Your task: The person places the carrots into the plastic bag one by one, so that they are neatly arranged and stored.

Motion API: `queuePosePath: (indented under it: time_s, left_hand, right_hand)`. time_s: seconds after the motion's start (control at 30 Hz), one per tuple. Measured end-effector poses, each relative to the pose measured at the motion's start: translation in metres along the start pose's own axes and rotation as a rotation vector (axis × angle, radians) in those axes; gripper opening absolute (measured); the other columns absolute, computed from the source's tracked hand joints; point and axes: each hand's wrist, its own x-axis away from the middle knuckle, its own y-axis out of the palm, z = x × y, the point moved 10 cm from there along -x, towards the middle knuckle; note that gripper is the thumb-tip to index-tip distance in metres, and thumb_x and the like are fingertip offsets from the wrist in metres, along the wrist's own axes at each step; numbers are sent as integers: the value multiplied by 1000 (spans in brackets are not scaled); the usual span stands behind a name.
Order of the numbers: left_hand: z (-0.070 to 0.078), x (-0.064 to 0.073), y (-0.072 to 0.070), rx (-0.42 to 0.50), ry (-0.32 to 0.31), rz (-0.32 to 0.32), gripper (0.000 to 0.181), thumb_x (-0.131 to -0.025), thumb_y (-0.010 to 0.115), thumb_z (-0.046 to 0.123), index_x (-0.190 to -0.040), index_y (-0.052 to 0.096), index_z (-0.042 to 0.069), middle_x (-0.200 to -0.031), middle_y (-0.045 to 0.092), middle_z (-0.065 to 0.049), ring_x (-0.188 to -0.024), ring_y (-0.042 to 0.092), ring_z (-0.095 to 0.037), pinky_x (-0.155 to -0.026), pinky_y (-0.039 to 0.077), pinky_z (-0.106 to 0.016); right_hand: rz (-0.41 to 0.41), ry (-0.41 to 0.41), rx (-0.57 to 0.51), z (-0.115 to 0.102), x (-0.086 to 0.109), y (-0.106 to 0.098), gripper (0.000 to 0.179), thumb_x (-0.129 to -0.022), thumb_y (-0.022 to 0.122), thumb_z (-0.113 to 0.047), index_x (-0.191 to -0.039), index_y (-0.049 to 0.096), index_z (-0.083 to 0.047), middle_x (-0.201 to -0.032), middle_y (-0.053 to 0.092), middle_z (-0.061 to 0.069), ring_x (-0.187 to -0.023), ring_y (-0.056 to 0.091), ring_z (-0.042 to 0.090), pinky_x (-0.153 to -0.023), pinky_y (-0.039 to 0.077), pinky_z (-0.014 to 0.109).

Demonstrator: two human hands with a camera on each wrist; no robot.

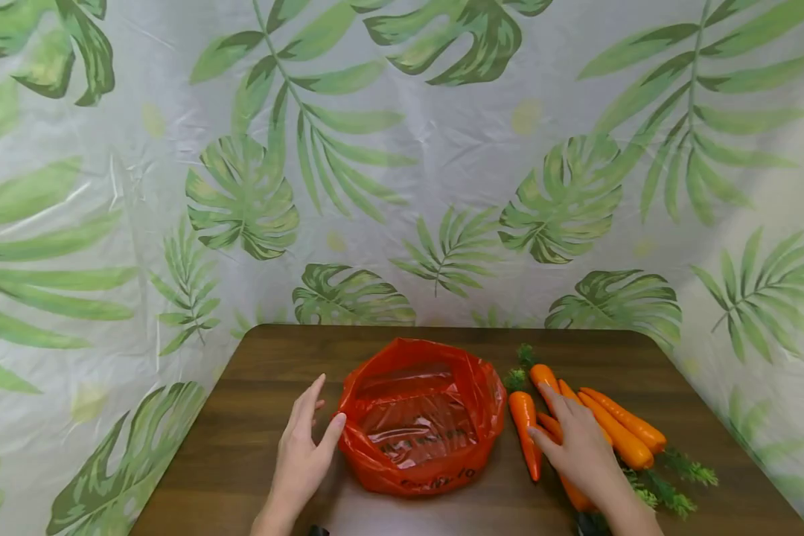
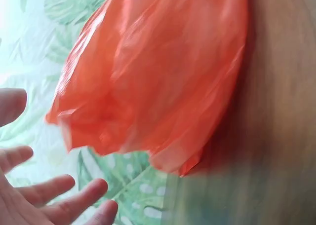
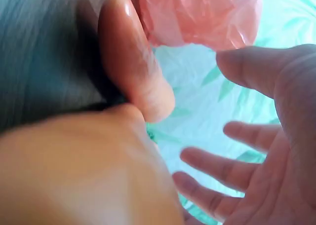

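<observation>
On the counter [image 1: 261,387], the left hand [image 1: 301,450], fingers spread and holding nothing, is just left of the wide-mouthed red bag [image 1: 429,420], while the right hand [image 1: 583,447], fingers parted and likewise empty, hovers over orange carrots [image 1: 619,432] right of the bag.
</observation>
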Motion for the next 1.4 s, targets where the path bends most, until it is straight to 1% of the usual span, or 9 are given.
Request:
queuePosePath:
  time_s: [0.1,0.23,0.37,0.47,0.63,0.9,1.07,1.27,1.4]
  left_hand:
    - [8,3,8,-6,64,-23,68,-97,68,30,-156,35,34,-152,42,6,-124,54,-19,-93,54,-50]
    - [18,6,15,-24,150,-40,62,-97,69,26,-154,42,29,-152,41,-1,-126,54,-26,-93,54,-54]
    - [26,8,20,-74,225,-66,55,-99,65,29,-152,46,32,-155,38,-6,-126,54,-29,-92,54,-55]
    - [27,9,22,-115,265,-70,52,-100,65,28,-149,50,34,-154,39,-9,-125,54,-28,-91,54,-54]
    - [27,9,21,-162,314,-53,50,-95,70,17,-142,59,31,-148,47,-12,-128,52,-30,-96,51,-57]
    - [25,9,18,-188,293,-4,34,-91,72,11,-125,71,16,-138,56,-10,-124,55,-29,-98,50,-55]
    - [26,9,15,-208,289,32,26,-90,72,10,-117,74,13,-132,60,-9,-120,58,-28,-94,53,-53]
    - [22,8,14,-221,244,42,25,-90,74,12,-114,75,17,-132,61,-6,-121,58,-24,-96,53,-51]
    - [20,9,15,-214,233,40,25,-90,73,13,-115,75,15,-134,61,-5,-122,58,-23,-97,52,-50]
  right_hand:
    - [1,-43,-15,-6,1,5,77,-88,79,-35,-152,42,-13,-142,53,22,-122,48,50,-93,41,70]
    - [-12,-53,-10,-11,1,12,77,-85,81,-34,-150,46,-11,-133,59,18,-112,56,43,-89,47,63]
    - [-44,-13,-16,-13,0,19,79,-83,83,-32,-150,46,-12,-125,59,15,-91,63,30,-74,55,50]
    - [-75,27,-8,-13,1,25,80,-82,83,-30,-151,46,-13,-126,56,16,-78,62,22,-64,53,42]
    - [-121,92,21,-12,3,34,82,-81,84,-30,-151,45,-13,-131,52,21,-74,62,23,-62,54,44]
    - [-110,97,46,-18,6,38,72,-78,87,-22,-141,55,-8,-119,60,26,-95,64,41,-77,54,61]
    - [-111,142,22,-14,6,39,76,-74,89,-21,-140,55,-4,-112,68,21,-91,67,36,-77,54,58]
    - [-142,187,17,-8,5,42,78,-72,90,-23,-138,55,1,-107,70,21,-85,67,32,-74,55,57]
    - [-161,214,6,-5,5,42,69,-77,84,-23,-134,57,6,-109,69,23,-86,67,32,-75,54,56]
